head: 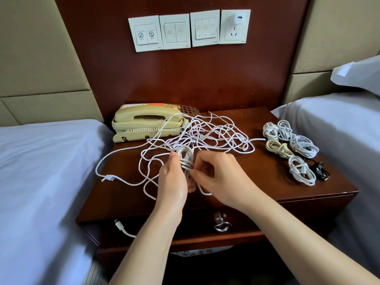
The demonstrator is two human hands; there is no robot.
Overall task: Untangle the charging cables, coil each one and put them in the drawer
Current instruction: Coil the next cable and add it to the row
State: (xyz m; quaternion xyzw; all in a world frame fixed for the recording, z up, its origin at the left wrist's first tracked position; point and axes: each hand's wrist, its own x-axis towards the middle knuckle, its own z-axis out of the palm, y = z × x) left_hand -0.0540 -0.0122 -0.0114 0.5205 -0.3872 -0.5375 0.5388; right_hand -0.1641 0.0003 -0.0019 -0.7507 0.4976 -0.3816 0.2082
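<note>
1. Nearest, at 6 o'clock: drawer [197, 227] front under the counter edge, metal handle [221, 224] at its middle, a white plug end [120, 226] dangling across it toward 7 o'clock.
2. Just above, dead centre over the counter [277, 182]: left hand [173, 177] clenched round a half-bound white coil [186, 159], holding it upright. Right hand [218, 175] at its 3 o'clock, thumb and fingers pinching the strand wrapped about the coil's waist.
3. Behind the hands, toward 12 o'clock: loose white tangle [205, 134] sprawled across the counter's middle, one strand looping out to 9 o'clock and ending in a connector near the left edge.
4. Over at 3 o'clock on the counter: five coiled cables [292, 145], white and cream, bunched close, with a black cable [319, 170] just beside the nearest of them.
5. Back at 11 o'clock: cream telephone [148, 122], a few strands of the tangle draped over it.
6. Flanking the counter: left bed [41, 171] at 9 o'clock, right bed [339, 130] at 3 o'clock, pillow [357, 75] up at 2.
7. Farthest, 12 o'clock on the wall: four switch plates [176, 31] in a row, a white charger [236, 19] plugged into the rightmost.
</note>
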